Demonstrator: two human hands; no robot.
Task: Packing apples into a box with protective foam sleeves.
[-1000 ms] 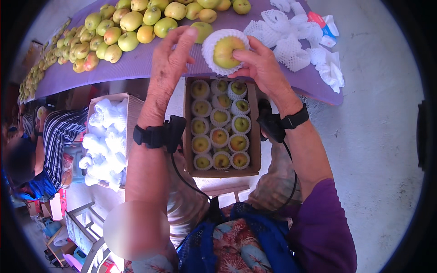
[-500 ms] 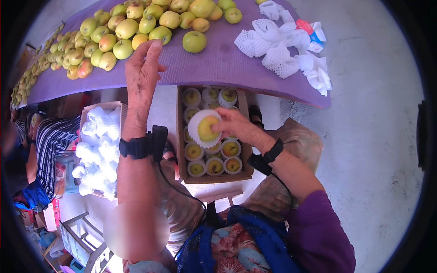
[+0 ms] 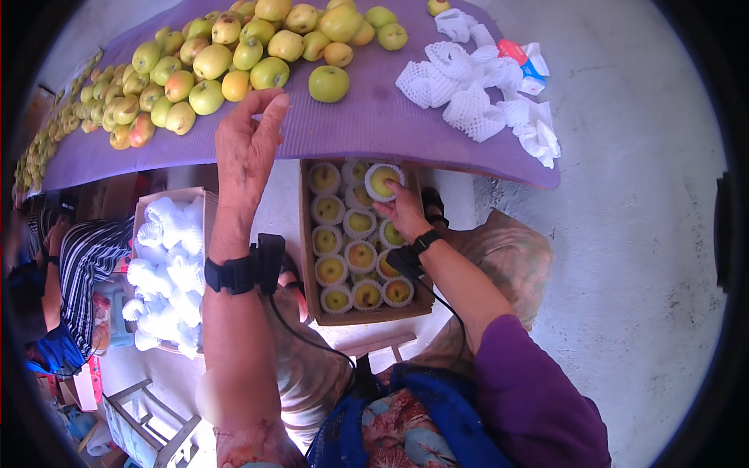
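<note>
My right hand (image 3: 406,213) has its fingers on a yellow-green apple (image 3: 380,182) in a white foam net, at the far right corner of a cardboard box (image 3: 367,317). Rows of other netted apples (image 3: 361,254) fill the box. Over the near edge of the purple mat (image 3: 343,136) hangs my left hand (image 3: 243,148), empty, with its thumb stretched out and apart from the bent fingers. Just beyond its fingertips lies a heap of loose green and yellow apples (image 3: 212,62). One green apple (image 3: 328,83) lies a little apart, right of that hand.
Crumpled white foam nets (image 3: 449,70) and a red, blue and white packet (image 3: 523,65) lie on the mat's right side. Left of my legs stands a carton of white foam nets (image 3: 168,265). A person in striped clothing (image 3: 90,257) sits far left, near a small stool (image 3: 148,421).
My right hand has carried the netted apple away from me to the box's far right corner. My left hand has come slightly nearer, still empty.
</note>
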